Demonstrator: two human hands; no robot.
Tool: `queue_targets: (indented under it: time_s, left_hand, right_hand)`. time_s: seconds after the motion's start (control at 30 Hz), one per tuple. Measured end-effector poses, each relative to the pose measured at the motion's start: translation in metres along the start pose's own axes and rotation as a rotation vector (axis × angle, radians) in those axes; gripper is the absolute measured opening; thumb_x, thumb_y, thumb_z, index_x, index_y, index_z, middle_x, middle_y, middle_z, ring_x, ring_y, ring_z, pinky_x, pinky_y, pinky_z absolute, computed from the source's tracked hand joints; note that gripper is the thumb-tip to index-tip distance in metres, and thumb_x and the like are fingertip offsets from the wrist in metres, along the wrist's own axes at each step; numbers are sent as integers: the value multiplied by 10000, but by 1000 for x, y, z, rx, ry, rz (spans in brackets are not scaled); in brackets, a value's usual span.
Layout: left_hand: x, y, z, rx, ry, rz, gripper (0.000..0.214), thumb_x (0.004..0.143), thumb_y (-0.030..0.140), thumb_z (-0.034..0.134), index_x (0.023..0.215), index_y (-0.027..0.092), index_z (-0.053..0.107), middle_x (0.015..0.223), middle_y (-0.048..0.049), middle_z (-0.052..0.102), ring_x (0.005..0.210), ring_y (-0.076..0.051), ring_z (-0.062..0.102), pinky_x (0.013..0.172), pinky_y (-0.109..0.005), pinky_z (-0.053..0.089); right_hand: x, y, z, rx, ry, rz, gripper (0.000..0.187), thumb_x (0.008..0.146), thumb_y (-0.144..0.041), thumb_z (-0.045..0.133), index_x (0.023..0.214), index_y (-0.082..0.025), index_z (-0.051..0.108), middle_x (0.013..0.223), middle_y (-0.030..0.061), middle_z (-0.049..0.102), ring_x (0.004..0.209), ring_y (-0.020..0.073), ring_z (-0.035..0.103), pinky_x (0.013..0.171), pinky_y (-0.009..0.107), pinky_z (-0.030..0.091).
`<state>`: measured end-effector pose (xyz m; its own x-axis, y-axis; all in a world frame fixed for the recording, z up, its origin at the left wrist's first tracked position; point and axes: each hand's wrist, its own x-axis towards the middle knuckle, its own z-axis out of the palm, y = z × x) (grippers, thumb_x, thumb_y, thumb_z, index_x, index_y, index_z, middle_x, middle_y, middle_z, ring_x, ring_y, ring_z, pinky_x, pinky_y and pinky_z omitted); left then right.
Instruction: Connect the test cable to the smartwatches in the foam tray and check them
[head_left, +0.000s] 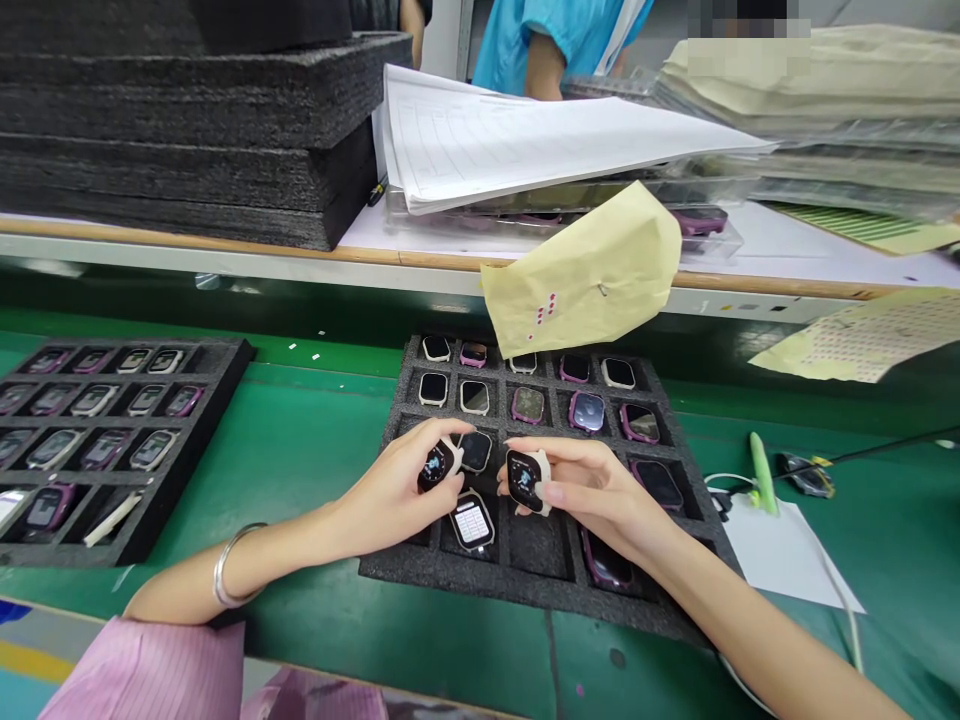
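Observation:
My left hand (409,485) is closed on a smartwatch (437,465) with a pale case and a lit dark screen. Another pale-cased smartwatch (523,478), its screen also lit, is gripped between the thumb and fingers of my right hand (592,485). Both are held just above a black foam tray (480,570) with square compartments. Several watches with pale or purple cases lie in it. Close to my left fingertips, a watch with a white grid on its screen (473,522) sits in the front part. A bare compartment (538,550) shows below the right-hand watch.
A second foam tray (217,390) of watches lies at left. Behind stands a shelf (442,262) with stacked black foam (225,110), papers (555,135) and clear plastic trays. Yellow paper (592,265) hangs over the tray. At right are a cable (844,590) and white paper (787,560).

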<state>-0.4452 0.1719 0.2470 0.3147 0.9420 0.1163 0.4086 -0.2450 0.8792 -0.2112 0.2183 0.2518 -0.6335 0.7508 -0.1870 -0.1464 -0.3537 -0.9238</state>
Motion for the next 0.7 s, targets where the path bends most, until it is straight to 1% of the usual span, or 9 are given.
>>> queue_targets:
  time_s: [0.1,0.23,0.4,0.53,0.6,0.7]
  left_hand:
    - [0,0,0,3,9,-3,405,869,167,530,1269,193,464,1168,-73,623,1052,-212,584,941,-327,444]
    - [0,-1,0,21,1,21,385,864,140,520,1243,194,477,1209,-70,607,1114,-210,556,976,-319,417]
    - [0,0,0,-2,7,1,397,879,181,530,1271,185,466,1134,-67,625,1008,-197,586,899,-299,453]
    - [-1,1,-1,-10,21,31,362,859,138,526,1216,192,499,1125,-52,618,1026,-188,571,923,-288,432]
    - [-1,2,0,-23,28,16,353,852,128,523,1199,190,505,1075,-44,624,973,-178,579,881,-279,442]
    - [0,2,0,-51,48,-39,359,855,152,526,1212,184,499,998,-39,625,853,-166,585,763,-265,453]
  right_hand:
    - [0,1,-1,4,0,-9,358,734,-247,810,1083,-212,740,929,82,740,843,229,681,727,348,566]
    - [-1,1,-2,11,-18,-9,348,738,-234,806,1079,-205,740,920,86,737,848,233,680,708,347,573]
    - [-1,0,-3,29,-43,-23,362,740,-250,810,1093,-223,736,911,78,737,842,236,685,686,334,574]
    - [-1,0,-5,51,-72,-30,341,759,-221,796,1094,-215,736,921,88,738,854,237,685,683,336,585]
    - [-1,1,-5,60,-80,-42,349,760,-211,795,1104,-202,732,921,95,738,852,237,688,676,331,590]
    - [-1,3,-6,83,-101,-78,355,774,-211,787,1123,-200,724,933,94,740,845,231,695,677,317,593]
